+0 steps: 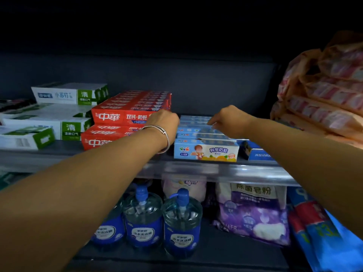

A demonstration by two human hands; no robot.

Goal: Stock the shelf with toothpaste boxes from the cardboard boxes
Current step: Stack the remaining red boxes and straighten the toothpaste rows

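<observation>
Head view. Both arms reach forward to the upper shelf [196, 169], which has a clear plastic front lip.

Left hand [164, 119]: knuckles up, fingers curled downward at the left end of the row of light-blue children's toothpaste boxes [206, 150]. Fingertips hidden behind the hand; cannot tell whether they grip a box or only press on it. Silver bangle [164, 137] on that wrist.

Right hand [228, 120]: palm down over the top of the same row, fingers bent loosely and pointing left, tips touching or just above the box tops. No clear grasp visible.

The blue boxes lie flat, stacked front to back, near the shelf's front edge, centre. Just to their left, touching or nearly so: two layers of red toothpaste boxes [121, 116]. Further left: white-and-green toothpaste boxes [70, 94], stacked unevenly. Right of the blue row: a dark blue box [259, 154], partly hidden by the right forearm. Far right: orange-pink wrapped packs [324, 95], piled high.

Lower shelf: blue pump bottles [144, 218], a purple bag [253, 213].
</observation>
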